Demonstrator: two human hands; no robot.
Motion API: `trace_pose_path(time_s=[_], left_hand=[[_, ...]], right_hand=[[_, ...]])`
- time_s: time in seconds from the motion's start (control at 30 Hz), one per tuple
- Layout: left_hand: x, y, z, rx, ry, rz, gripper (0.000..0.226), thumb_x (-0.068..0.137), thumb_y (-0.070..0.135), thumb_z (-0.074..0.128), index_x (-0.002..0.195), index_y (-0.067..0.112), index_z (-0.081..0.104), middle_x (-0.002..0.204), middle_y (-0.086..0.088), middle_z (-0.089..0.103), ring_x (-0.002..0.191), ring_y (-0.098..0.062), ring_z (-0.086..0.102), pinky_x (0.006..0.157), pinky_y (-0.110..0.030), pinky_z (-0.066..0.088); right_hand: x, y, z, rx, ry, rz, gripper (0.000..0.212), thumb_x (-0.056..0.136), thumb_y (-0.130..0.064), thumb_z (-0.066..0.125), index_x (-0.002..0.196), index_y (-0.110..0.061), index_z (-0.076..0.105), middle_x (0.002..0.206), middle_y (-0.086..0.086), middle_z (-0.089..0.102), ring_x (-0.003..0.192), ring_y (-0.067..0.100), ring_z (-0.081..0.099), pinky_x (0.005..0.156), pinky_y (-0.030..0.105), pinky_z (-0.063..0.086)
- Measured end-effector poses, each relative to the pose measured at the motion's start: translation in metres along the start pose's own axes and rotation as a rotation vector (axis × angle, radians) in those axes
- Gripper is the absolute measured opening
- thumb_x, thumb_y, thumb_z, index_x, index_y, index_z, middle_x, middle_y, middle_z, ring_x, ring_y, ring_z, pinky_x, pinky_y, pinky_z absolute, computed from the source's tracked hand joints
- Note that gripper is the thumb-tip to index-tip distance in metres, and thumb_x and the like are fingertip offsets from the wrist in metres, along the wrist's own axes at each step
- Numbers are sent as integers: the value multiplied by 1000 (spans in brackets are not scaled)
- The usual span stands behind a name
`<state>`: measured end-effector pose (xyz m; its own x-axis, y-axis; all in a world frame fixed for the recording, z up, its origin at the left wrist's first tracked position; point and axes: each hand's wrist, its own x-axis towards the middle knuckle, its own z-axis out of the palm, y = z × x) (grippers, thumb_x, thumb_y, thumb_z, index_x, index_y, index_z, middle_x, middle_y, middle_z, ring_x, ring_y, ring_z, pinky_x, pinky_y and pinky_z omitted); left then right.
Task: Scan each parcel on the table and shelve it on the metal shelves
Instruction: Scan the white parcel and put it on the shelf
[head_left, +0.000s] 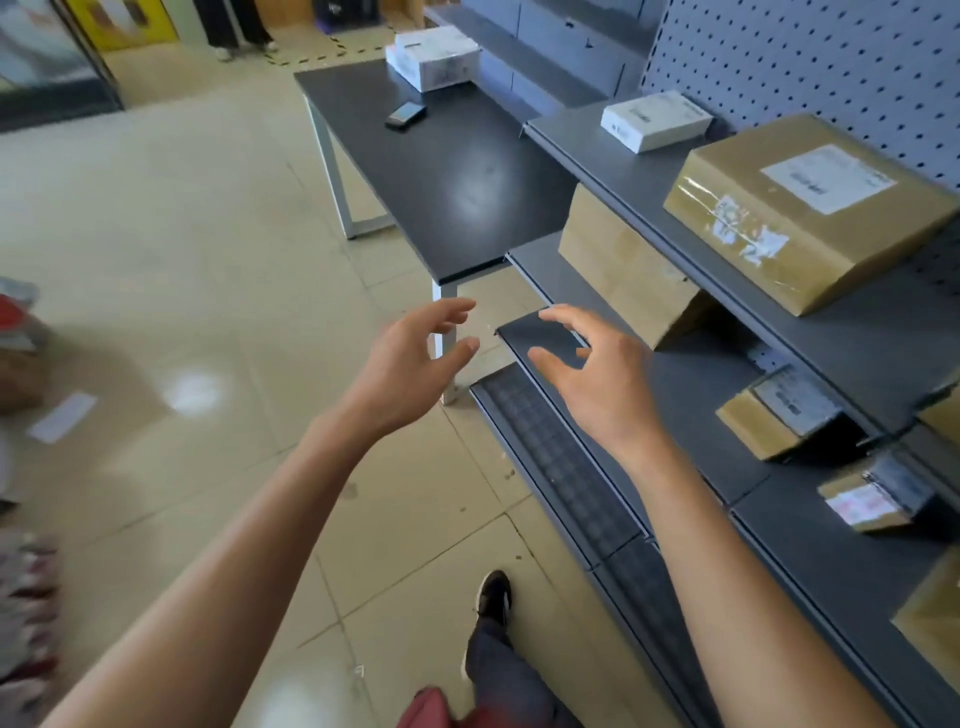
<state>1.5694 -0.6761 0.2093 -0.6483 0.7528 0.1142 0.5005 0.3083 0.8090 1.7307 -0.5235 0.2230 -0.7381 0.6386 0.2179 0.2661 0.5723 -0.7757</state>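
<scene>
Both empty hands hover; white parcel (434, 57) sits on table (457, 171).

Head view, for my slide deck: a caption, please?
Empty left hand and right hand between shelved parcels and table.

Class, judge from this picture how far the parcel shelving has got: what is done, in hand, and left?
Done: several parcels sit on the shelves, such as the big brown box. In hand: nothing; left hand and right hand are both empty. Left: the white parcel on the table, beside the scanner.
</scene>
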Motion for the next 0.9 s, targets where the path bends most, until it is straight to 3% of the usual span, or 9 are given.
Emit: trace_pose_path(time_s=[0.27, 0.4, 0.6, 0.7, 0.9], left_hand=[[77, -2, -11, 51, 61, -75, 41, 98, 36, 65, 138, 34, 60, 123, 19, 65, 119, -6, 58, 105, -44, 49], [102, -13, -21, 38, 125, -110, 40, 98, 36, 65, 137, 35, 60, 122, 19, 66, 118, -4, 58, 102, -43, 51], [141, -45, -39, 35, 178, -164, 41, 96, 37, 66, 137, 36, 60, 123, 21, 66, 114, 3, 59, 98, -37, 54], [163, -69, -54, 22, 187, -192, 41, 96, 38, 66, 137, 37, 60, 123, 21, 66, 116, 2, 59, 99, -38, 53], [225, -125, -101, 3, 219, -224, 41, 97, 37, 65, 137, 37, 59, 123, 21, 65, 116, 3, 58, 98, -36, 53]], right_hand=[[101, 22, 11, 45, -57, -34, 38, 92, -22, 74, 129, -20, 67, 130, -10, 66, 112, 2, 59, 95, 15, 47], [140, 17, 24, 59, -92, -68, 36, 91, -21, 74, 127, -20, 68, 131, -10, 65, 117, 4, 59, 102, 27, 48], [193, 13, 57, 58, -183, -70, 39, 91, -22, 75, 129, -21, 68, 134, -13, 62, 124, -1, 53, 107, 23, 43], [224, 7, 83, 75, -210, -80, 37, 91, -21, 75, 127, -20, 69, 134, -13, 60, 125, -1, 52, 108, 29, 44], [298, -10, 147, 58, -256, -82, 38, 91, -21, 75, 128, -19, 68, 148, 0, 54, 137, 13, 48, 109, 44, 46]])
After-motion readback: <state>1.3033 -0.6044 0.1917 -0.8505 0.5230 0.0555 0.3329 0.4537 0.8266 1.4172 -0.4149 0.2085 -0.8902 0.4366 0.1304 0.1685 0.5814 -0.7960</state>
